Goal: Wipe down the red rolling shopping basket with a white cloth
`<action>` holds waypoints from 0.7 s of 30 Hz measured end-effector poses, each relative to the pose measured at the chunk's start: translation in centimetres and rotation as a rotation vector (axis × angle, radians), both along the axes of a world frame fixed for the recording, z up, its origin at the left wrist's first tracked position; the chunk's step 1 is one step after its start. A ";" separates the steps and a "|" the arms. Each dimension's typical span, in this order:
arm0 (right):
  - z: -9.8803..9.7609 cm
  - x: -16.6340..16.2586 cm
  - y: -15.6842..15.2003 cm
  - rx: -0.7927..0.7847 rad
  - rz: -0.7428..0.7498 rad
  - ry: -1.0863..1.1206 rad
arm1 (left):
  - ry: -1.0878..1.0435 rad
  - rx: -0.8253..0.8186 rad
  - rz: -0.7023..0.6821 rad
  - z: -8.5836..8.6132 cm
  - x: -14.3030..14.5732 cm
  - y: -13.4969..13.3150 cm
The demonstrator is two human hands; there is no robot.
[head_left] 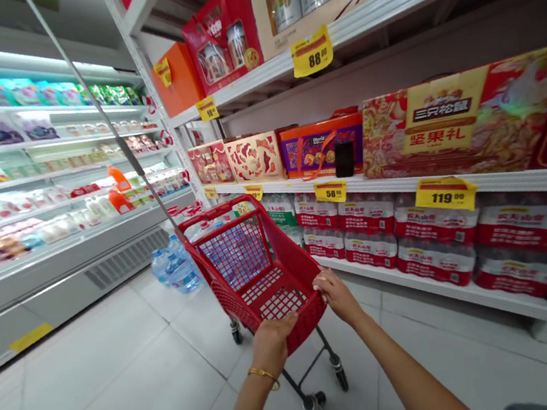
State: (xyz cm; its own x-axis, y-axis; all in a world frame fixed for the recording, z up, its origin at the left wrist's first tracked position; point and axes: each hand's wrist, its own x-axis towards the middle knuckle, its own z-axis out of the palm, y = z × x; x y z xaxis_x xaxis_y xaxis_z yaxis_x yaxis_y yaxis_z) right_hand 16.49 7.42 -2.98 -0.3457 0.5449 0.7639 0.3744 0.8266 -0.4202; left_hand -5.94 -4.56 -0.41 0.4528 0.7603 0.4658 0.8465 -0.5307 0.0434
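Observation:
A red plastic shopping cart (294,256) stands on the floor in front of me, its mesh basket holding nothing I can see. My left hand (270,345), with a gold bracelet at the wrist, is closed over the left part of the basket's near rim. Farther right on that same rim, my right hand (334,293) is closed around the corner. The cart's handle bar (218,210) is on the far side, away from me. A thin metal pole (125,147) rises from beside the handle. Some fingertips are hidden behind the rim.
Shelves on the right hold gift boxes (439,123), a small black rectangular object (345,159) and shrink-wrapped bottle packs (436,234). Large water bottles (180,271) stand on the floor beyond the cart. A refrigerated display (58,253) lines the left side.

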 end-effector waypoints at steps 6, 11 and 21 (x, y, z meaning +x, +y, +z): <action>0.3 -1.1 -2.2 -0.023 -0.006 0.024 | 0.099 0.041 0.040 -0.1 -1.0 -1.5; 0.2 -1.6 -3.0 -0.045 -0.049 0.060 | 0.128 0.166 0.132 -0.9 1.3 -1.5; 0.6 -2.7 -5.3 -0.063 -0.106 0.064 | 0.113 0.165 0.286 -2.5 7.1 0.8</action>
State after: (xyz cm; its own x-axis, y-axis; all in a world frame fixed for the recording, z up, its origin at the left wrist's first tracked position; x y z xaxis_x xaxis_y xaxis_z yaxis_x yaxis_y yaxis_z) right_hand 13.80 2.08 -2.40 -0.2353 0.6237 0.7454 0.4295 0.7547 -0.4959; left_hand 1.18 -3.71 -2.95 0.2880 0.7824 0.5522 0.9565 -0.2633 -0.1259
